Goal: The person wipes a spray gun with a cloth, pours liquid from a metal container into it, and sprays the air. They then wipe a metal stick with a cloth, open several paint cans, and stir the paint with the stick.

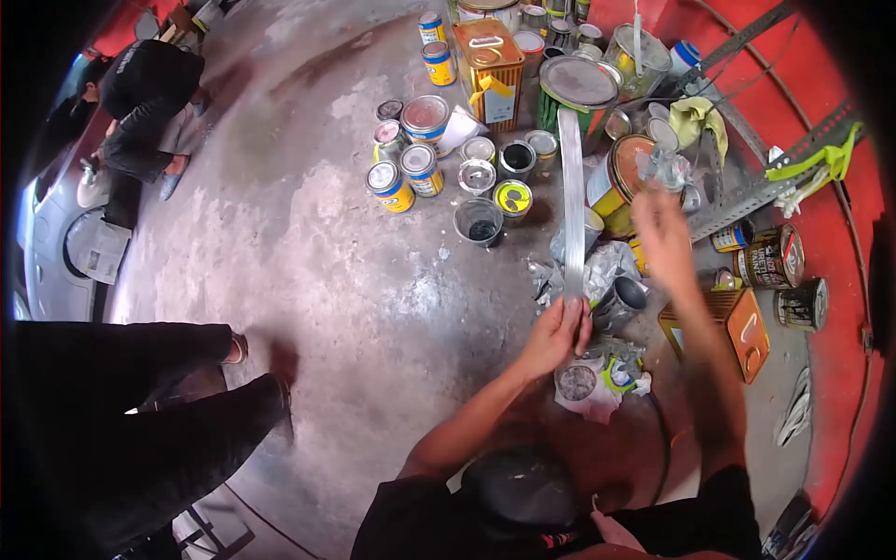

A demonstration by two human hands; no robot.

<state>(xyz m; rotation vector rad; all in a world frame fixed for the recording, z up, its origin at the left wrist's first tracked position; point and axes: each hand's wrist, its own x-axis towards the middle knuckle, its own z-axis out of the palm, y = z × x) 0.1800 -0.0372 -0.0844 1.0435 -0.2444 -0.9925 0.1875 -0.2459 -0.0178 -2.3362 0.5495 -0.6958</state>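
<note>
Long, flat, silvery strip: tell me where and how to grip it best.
Pinch the strip across its flat faces at its near end, where the left hand holds it, coming from the wearer's side. That seems best: it is long and narrow, and points away toward the round, grey-lidded metal can.

Well left of the left fingers (566,317) we see a stooping person (154,84) and dark-trousered legs (168,359); right of those fingers, a whitish coil (796,408).

The right one of the hands (665,239) blurred, black trousers (173,420) cut off at left
</note>
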